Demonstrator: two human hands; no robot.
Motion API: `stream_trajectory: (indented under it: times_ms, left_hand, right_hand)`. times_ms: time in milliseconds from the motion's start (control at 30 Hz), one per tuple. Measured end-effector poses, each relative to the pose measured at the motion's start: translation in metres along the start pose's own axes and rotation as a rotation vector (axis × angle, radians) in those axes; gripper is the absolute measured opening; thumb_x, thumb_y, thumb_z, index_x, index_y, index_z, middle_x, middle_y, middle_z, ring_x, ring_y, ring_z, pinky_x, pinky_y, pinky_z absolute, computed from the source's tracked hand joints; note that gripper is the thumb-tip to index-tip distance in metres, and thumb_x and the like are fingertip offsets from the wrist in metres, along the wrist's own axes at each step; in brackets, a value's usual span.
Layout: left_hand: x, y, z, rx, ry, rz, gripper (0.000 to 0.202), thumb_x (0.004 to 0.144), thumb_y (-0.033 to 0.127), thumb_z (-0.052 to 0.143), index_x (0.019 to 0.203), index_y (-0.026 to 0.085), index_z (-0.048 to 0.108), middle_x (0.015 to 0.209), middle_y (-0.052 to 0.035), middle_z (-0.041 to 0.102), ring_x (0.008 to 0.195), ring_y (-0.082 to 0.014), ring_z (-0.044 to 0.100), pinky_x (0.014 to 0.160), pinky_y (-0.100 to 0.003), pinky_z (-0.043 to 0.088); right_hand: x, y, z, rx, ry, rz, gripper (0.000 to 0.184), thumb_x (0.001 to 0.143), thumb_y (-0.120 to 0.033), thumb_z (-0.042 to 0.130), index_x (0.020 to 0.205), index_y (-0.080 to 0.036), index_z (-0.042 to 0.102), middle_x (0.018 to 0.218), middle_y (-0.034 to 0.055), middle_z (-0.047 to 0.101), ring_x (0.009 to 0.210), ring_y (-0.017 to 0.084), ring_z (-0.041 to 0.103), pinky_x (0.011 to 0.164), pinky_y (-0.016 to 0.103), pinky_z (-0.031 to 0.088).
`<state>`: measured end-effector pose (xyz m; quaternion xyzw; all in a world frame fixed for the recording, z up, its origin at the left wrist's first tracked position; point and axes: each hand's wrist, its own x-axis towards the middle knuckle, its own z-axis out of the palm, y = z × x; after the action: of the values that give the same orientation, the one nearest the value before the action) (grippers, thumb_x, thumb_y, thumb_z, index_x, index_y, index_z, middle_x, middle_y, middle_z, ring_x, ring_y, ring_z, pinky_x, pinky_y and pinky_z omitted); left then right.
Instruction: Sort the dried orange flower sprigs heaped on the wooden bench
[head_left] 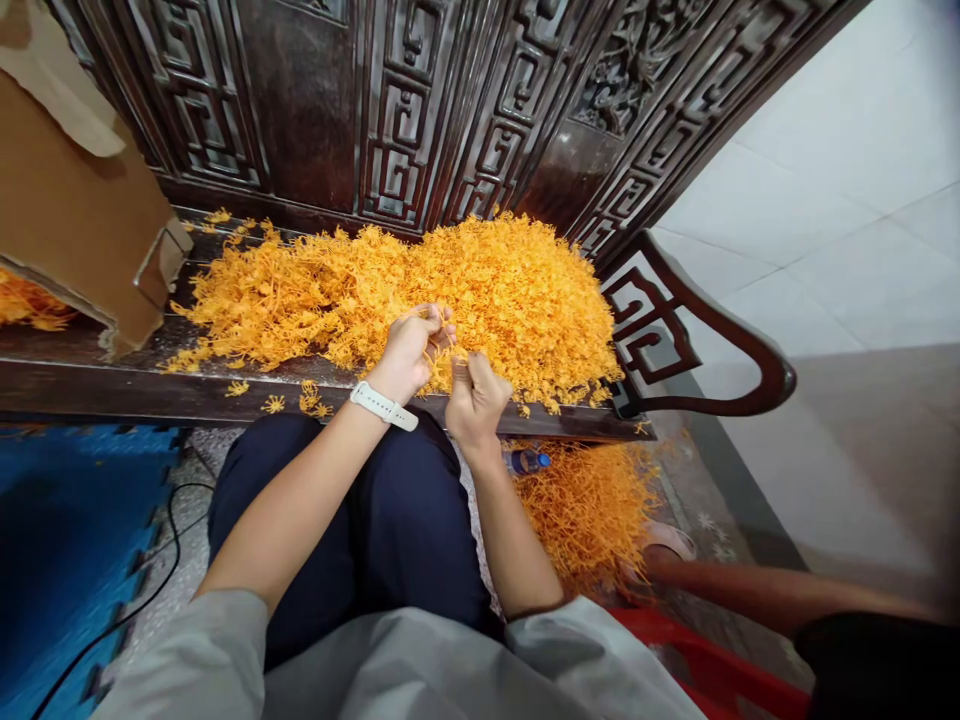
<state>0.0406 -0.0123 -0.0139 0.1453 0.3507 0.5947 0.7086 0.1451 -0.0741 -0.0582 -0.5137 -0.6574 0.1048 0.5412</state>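
Note:
A large heap of small orange-yellow plastic pieces, branched like tiny flowers or spiders, covers the dark wooden bench seat. Over the near side of this heap, my left hand is curled around an orange plastic piece, part of which shows between the fingers. A white watch band circles that wrist. Close beside it on the right, my right hand is closed, thumb against the bent forefinger. It pinches orange strands of the plastic at the left hand's fingertips. The exact shape of the held piece is mostly hidden.
A cardboard box stands on the bench at left. Carved dark wood forms the backrest, with a curved armrest at right. Below lie a pile of orange strands and a bottle. Another person's leg is at right.

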Motion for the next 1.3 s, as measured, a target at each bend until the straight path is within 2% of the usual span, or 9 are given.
stream_trajectory:
  times_ms: [167,333,467,600,733,833,967,1133,1300]
  left_hand:
    - [0.011,0.007,-0.004,-0.068,0.065,0.012,0.028,0.072,-0.010,0.048,0.077,0.016,0.053,0.076,0.0036,0.061,0.045,-0.0013,0.043,0.046,-0.018,0.034]
    - [0.040,0.046,-0.038,-0.078,0.234,0.164,0.029,0.084,-0.006,0.052,0.072,0.019,0.044,0.071,0.0045,0.055,0.047,-0.0005,0.041,0.047,-0.015,0.037]
    - [0.039,0.062,-0.047,-0.049,0.114,0.283,0.020,0.093,0.006,0.064,0.081,0.021,0.059,0.089,-0.0009,0.072,0.076,-0.0065,0.070,0.073,-0.018,0.059]
    - [0.026,0.052,-0.035,-0.092,0.027,0.310,0.019,0.089,0.006,0.074,0.081,0.020,0.065,0.091,-0.0034,0.076,0.094,-0.0124,0.078,0.086,-0.022,0.065]
    - [0.017,0.037,-0.024,-0.160,-0.039,0.232,0.019,0.092,0.004,0.072,0.083,0.017,0.062,0.091,-0.0039,0.077,0.091,-0.0110,0.079,0.094,-0.023,0.064]
    - [0.014,0.030,-0.020,-0.203,-0.065,0.163,0.020,0.094,-0.001,0.063,0.085,0.016,0.059,0.092,-0.0041,0.078,0.087,-0.0092,0.079,0.096,-0.022,0.063]
    - [0.010,0.028,-0.018,-0.297,-0.051,0.074,0.023,0.094,-0.004,0.056,0.084,0.016,0.057,0.087,-0.0036,0.075,0.086,-0.0103,0.078,0.091,-0.021,0.063]
    - [0.010,0.032,-0.016,-0.359,-0.098,-0.008,0.035,0.077,-0.016,0.040,0.073,0.017,0.047,0.061,0.0044,0.050,0.050,-0.0025,0.052,0.052,-0.012,0.043]
    - [0.034,0.063,-0.037,-0.433,0.099,0.125,0.037,0.086,-0.014,0.037,0.071,0.020,0.039,0.055,0.0080,0.038,0.038,-0.0017,0.031,0.040,-0.015,0.026]
  right_hand:
    - [-0.003,-0.020,-0.010,-0.030,0.157,-0.045,0.042,0.105,-0.042,0.057,0.068,-0.023,0.053,0.059,-0.0009,0.043,0.051,0.013,0.041,0.056,0.032,0.035]
    - [0.007,-0.061,-0.059,0.206,0.491,-0.002,0.026,0.103,-0.046,0.066,0.084,-0.029,0.068,0.065,-0.0016,0.049,0.046,0.010,0.041,0.046,0.031,0.036]
    - [0.043,-0.033,-0.072,0.257,0.269,0.133,0.019,0.102,-0.046,0.065,0.108,-0.029,0.072,0.063,-0.0036,0.046,0.046,0.009,0.035,0.045,0.029,0.033]
    - [0.080,0.027,-0.058,0.052,-0.001,0.401,0.072,0.087,-0.034,0.078,0.151,-0.013,0.052,0.077,0.0012,0.063,0.059,0.013,0.046,0.053,0.029,0.040]
    - [0.070,0.026,-0.038,0.303,-0.239,0.490,0.060,0.096,-0.059,0.065,0.141,-0.018,0.059,0.102,0.0085,0.071,0.063,0.012,0.054,0.053,0.027,0.046]
    - [0.049,0.008,-0.018,0.645,-0.469,0.533,0.054,0.093,-0.073,0.064,0.116,-0.024,0.065,0.086,0.0023,0.069,0.059,0.011,0.058,0.053,0.025,0.050]
    - [0.037,0.010,0.004,0.762,-0.325,0.530,0.044,0.088,-0.064,0.078,0.090,-0.025,0.058,0.062,-0.0072,0.051,0.046,0.008,0.043,0.044,0.021,0.034]
    - [0.018,-0.006,-0.001,0.387,-0.191,0.036,0.027,0.104,-0.038,0.064,0.082,-0.022,0.063,0.067,-0.0032,0.051,0.056,0.010,0.046,0.055,0.026,0.035]
    - [-0.015,-0.061,-0.060,0.425,-0.143,-0.308,0.016,0.105,-0.019,0.057,0.095,-0.024,0.070,0.070,0.0006,0.056,0.062,0.014,0.051,0.059,0.032,0.039]
